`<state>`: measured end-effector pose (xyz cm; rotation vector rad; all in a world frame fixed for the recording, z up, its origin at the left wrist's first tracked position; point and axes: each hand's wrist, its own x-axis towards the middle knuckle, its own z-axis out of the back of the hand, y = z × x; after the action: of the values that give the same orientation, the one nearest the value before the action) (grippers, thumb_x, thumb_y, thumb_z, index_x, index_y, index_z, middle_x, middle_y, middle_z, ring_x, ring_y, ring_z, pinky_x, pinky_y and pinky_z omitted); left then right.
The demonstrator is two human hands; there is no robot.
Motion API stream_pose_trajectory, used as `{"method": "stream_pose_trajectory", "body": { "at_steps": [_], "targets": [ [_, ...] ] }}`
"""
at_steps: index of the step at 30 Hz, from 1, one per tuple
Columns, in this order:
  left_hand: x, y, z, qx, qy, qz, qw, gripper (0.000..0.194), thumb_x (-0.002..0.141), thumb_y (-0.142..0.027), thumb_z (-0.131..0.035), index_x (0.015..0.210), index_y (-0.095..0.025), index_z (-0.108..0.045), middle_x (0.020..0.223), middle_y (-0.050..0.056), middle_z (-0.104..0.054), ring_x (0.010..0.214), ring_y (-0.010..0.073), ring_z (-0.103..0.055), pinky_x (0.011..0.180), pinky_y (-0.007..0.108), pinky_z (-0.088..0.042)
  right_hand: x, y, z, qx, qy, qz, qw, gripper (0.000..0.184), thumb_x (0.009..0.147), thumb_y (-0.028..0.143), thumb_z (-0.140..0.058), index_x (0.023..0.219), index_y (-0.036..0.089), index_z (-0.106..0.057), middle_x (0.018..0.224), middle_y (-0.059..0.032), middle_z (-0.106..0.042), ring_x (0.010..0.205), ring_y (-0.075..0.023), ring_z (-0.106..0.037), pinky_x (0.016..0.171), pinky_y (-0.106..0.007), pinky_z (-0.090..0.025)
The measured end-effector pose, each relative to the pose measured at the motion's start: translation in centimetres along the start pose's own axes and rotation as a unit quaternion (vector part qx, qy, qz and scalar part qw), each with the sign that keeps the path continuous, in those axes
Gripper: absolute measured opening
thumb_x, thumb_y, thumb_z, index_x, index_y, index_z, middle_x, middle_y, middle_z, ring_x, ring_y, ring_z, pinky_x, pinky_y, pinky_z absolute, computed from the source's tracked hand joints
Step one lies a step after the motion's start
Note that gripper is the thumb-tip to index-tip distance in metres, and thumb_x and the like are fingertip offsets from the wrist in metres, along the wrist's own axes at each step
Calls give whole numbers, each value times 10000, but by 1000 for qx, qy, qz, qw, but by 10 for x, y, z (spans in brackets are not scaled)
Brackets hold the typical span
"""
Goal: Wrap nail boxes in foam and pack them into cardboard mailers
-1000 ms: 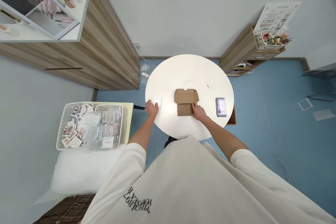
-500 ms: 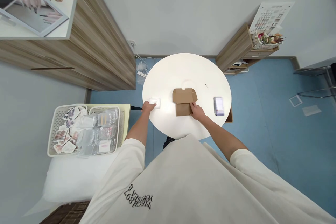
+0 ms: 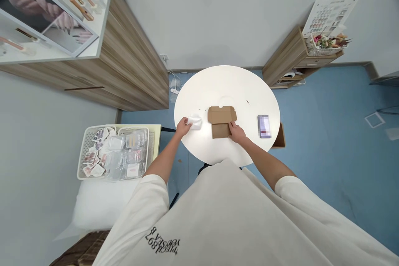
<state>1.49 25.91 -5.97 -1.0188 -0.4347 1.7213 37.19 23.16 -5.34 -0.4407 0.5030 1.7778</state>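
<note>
Head view looks down on a round white table [image 3: 224, 83], where the left hand [image 3: 181, 128] has its fingers pinched on a small white packet [image 3: 195, 122], lifted slightly at the table's left edge. The right hand [image 3: 237, 134] rests with fingers flat on the near right corner of an open cardboard box [image 3: 221, 121], pressing it in place rather than gripping it. By the look of it, the step in hand is bringing the packet over to the box; the next move calls for carrying it rightward over the box's open tray and lowering it in while the right hand holds the box. The box lies just right of the left fingers, near but not touching. A phone [image 3: 264, 126] lies well to the right of the right hand. A basket of packets [image 3: 115, 151] sits on a stand left of the left arm.
</note>
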Motion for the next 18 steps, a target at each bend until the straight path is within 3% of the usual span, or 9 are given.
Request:
{"method": "stream_pose_trajectory", "body": {
  "at_steps": [4, 7, 10, 12, 15, 18],
  "targets": [
    [-5, -39, -11, -73, 79, -110, 988, 282, 869, -332, -608, 1119, -201, -600, 1084, 58, -705, 962, 182, -652, 860, 308, -502, 0, -4, -2, 15, -8, 4, 1000, 763, 857, 310, -687, 1503, 225, -289, 1528, -160, -351, 1076, -282, -553, 828, -368, -482],
    [-6, -66, -36, -27, 144, -156, 977, 312, 874, -334, -627, 1157, -203, -630, 1096, 63, -716, 990, 207, -652, 892, 344, -493, 0, -7, -4, 30, -14, 6, 999, 779, 851, 307, -700, 1507, 233, -286, 1542, -157, -344, 1075, -280, -554, 825, -363, -484],
    [-8, -83, -72, 128, 141, -135, 972, 289, 857, -318, -656, 1135, -242, -659, 1115, 50, -720, 1050, 270, -639, 961, 431, -446, 0, -9, -7, 43, -28, 6, 999, 793, 841, 310, -712, 1510, 234, -292, 1554, -149, -342, 1065, -274, -558, 824, -355, -484],
    [-9, -89, -97, 217, 154, -137, 954, 253, 865, -310, -639, 1114, -269, -664, 1073, 47, -726, 1117, 315, -617, 980, 477, -411, -1, -10, -8, 47, -39, 8, 998, 791, 838, 306, -712, 1509, 229, -300, 1548, -148, -353, 1063, -276, -560, 815, -354, -483],
    [-9, -95, -126, 274, 173, -155, 933, 254, 882, -276, -595, 1126, -272, -666, 1046, 57, -735, 1120, 333, -614, 969, 493, -391, -3, -12, -9, 55, -48, 11, 997, 766, 847, 286, -687, 1509, 226, -305, 1535, -149, -370, 1064, -281, -560, 798, -354, -481],
    [-7, -98, -142, 274, 162, -173, 932, 307, 886, -264, -590, 1184, -272, -664, 1045, 72, -741, 1119, 345, -617, 961, 492, -381, -4, -14, -9, 61, -43, 12, 997, 761, 849, 276, -676, 1511, 232, -303, 1535, -147, -372, 1069, -283, -558, 802, -354, -481]
  ]
}}
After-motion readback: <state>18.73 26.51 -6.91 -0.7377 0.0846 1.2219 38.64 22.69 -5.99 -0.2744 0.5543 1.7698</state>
